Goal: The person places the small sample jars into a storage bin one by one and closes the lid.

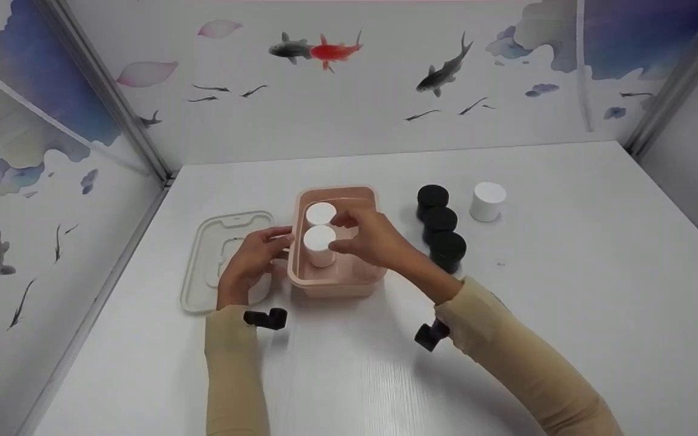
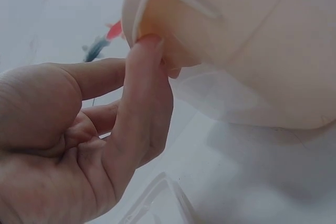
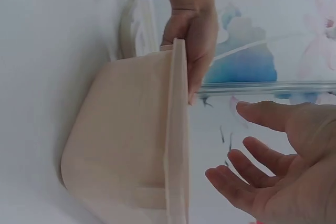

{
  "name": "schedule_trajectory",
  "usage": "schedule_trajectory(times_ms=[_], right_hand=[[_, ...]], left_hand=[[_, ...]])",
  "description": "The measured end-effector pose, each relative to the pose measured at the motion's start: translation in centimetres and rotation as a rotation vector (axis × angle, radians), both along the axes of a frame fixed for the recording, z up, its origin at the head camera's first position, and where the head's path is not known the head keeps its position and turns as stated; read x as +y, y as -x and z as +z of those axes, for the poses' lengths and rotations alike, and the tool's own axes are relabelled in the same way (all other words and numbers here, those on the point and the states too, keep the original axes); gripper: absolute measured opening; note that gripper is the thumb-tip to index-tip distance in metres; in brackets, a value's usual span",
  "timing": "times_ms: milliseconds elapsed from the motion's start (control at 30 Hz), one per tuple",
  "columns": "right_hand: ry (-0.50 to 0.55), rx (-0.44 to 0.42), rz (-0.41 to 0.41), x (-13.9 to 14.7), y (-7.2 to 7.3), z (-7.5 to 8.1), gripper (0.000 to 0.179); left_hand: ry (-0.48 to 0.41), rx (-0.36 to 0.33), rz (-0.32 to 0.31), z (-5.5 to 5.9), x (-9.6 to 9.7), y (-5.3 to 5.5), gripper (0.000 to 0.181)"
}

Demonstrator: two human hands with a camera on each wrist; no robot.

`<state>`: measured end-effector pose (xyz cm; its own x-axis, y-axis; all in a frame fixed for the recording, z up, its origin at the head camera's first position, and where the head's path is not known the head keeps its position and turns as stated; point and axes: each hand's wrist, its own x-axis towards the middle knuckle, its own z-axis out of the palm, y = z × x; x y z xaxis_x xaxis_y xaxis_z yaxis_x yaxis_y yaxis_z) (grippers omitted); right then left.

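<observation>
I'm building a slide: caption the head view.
Left hand touching a pink tub; right hand beside two white cylinders inside.

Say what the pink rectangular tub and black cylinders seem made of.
Pink rectangular tub: likely moulded plastic, satin finish, judging by its smooth walls and flared rim. Three black cylinders: probably matte plastic, given their even, dull tops, though coated metal is possible.
</observation>
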<state>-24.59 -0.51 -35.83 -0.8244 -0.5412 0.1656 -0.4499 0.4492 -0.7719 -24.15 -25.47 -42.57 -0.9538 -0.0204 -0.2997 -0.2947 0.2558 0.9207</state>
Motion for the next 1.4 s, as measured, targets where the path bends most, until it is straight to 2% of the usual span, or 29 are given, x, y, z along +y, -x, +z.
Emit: schedule_trajectory(times_ms=[133,233,433,600,833,1033,1233,1400], right_hand=[[0.007,-0.099,-0.062,2.1,-0.6,0.8,0.038],[0.042,-0.127,-0.086,3.8,-0.5,1.3,0.036],[0.069,-0.116,-0.135,6.8,0.1,1.8,0.036],[0.102,-0.117,-0.159,9.1,1.0,1.4,0.037],[0.093,-0.097,-0.154,12.3,2.6,0.9,0.04],[0.106,-0.117,-0.139,15.2,3.6,0.5,0.049],[0.102,-0.101,-0.265,17.7,4.2,0.0,0.057],[0.114,-0.026,-0.383,18.9,4.9,-0.6,0.059]], left_hand=[[0.021,-0.011,0.0,0.1,0.0,0.0,0.048],[0.023,-0.017,0.001,0.1,0.0,0.0,0.048],[0.02,-0.016,0.004,0.0,0.2,-0.2,0.048],[0.022,-0.028,0.005,-0.1,0.2,-0.2,0.048],[0.002,0.005,0.001,-0.1,0.1,-0.2,0.047],[-0.011,0.006,-0.005,-0.2,0.0,-0.3,0.048],[0.007,-0.013,0.003,0.0,-0.1,-0.4,0.048],[-0.002,-0.007,0.004,0.1,0.1,-0.3,0.048]])
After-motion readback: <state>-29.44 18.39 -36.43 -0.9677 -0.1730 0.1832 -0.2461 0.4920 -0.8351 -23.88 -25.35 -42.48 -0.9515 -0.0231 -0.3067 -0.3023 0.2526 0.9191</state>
